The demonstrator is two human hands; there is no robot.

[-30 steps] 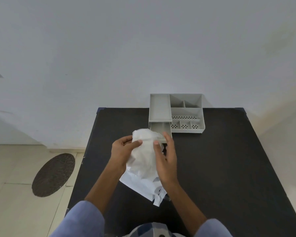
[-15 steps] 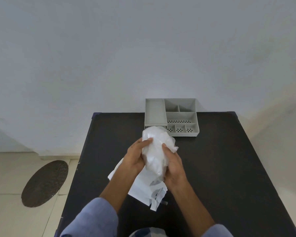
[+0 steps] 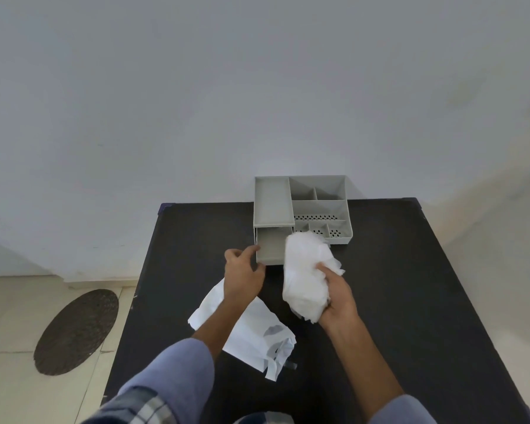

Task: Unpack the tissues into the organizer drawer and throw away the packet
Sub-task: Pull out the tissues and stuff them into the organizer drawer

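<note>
Standing beside the black table [image 3: 410,301], one sees the person's right hand [image 3: 334,304] wrapped around a loose white wad of tissues [image 3: 306,276], fingers curled in from below and the thumb pressed into the front, so the bundle is held upright just in front of the grey organizer [image 3: 318,206]. The left hand [image 3: 242,273] holds nothing; its fingers are half-curled, with the fingertips at the left front corner of the pulled-out drawer [image 3: 271,246], touching it or very nearly. The drawer looks empty, and part of its right side is hidden behind the tissues. The emptied white packet [image 3: 251,328] lies flat on the table under the left forearm, torn end toward the person.

The step in hand appears to be getting the wad into the drawer. To do it well, the left hand should steady the drawer by its side wall so it does not slide back when the tissues press in. The bundle looks wider than the opening, so squeezing it narrower or folding it first would probably help, then lowering it in lengthwise and patting the loose edges below the rim. Stray corners left above the rim could catch when the drawer closes. The packet remains to be thrown away.
</note>
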